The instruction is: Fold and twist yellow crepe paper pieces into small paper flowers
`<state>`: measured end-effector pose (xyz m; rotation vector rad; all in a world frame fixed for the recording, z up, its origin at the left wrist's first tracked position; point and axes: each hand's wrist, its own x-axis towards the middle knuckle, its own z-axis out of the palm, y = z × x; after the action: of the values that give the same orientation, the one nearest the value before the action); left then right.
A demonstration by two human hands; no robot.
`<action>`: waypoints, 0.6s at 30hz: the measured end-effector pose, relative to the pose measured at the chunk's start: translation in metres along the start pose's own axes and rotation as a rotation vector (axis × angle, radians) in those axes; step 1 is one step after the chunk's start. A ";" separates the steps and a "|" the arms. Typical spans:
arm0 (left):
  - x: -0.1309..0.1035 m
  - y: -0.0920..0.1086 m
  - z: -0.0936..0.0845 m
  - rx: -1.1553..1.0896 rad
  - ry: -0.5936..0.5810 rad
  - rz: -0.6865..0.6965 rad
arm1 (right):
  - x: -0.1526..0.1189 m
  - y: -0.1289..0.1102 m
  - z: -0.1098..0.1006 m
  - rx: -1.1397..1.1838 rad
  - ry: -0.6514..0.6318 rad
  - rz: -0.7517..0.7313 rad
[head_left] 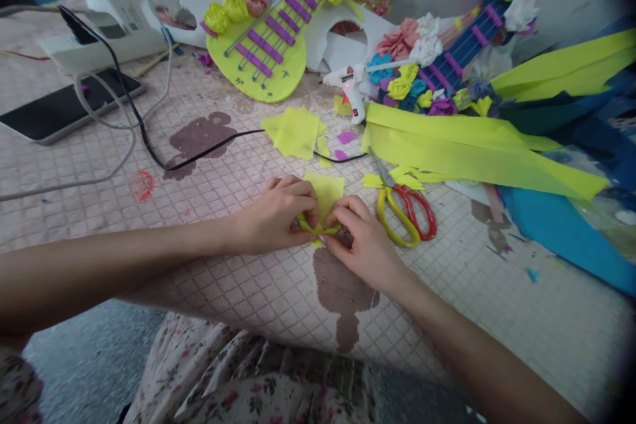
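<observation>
Between my two hands is a yellow crepe paper piece [325, 193], its far part lying flat and its near edge gathered up. My left hand [291, 212] pinches the left side of that near edge. On the right side, my right hand [358, 233] has its fingertips closed on the same edge. Both hands rest low over the patterned cloth. Just right of my right hand lie scissors [403, 212] with one yellow and one red handle. Beyond the hands sits a small stack of yellow paper squares [297, 132].
A white glue gun [352, 89] stands beyond the hands, its black cord crossing the cloth. Long yellow crepe strips [477, 146] and blue paper [566, 232] spread rightward. Guitar-shaped paper crafts [263, 56] lean at the back. A phone [69, 106] and power strip [106, 33] lie left.
</observation>
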<state>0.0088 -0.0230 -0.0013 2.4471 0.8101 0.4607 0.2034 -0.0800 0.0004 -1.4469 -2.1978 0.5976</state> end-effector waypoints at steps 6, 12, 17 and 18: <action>0.001 0.001 -0.003 0.034 -0.036 0.003 | -0.003 -0.002 -0.002 -0.030 -0.068 0.021; 0.000 -0.002 -0.006 0.039 -0.093 0.035 | -0.003 -0.004 -0.007 -0.039 -0.107 0.014; 0.001 -0.005 -0.010 0.006 -0.122 0.047 | -0.001 -0.006 -0.001 -0.080 -0.056 0.010; 0.002 -0.006 -0.010 -0.001 -0.129 0.048 | -0.001 -0.006 0.001 -0.108 -0.038 0.013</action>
<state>0.0028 -0.0144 0.0036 2.4709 0.6991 0.3161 0.1989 -0.0834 0.0026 -1.5164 -2.2837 0.5221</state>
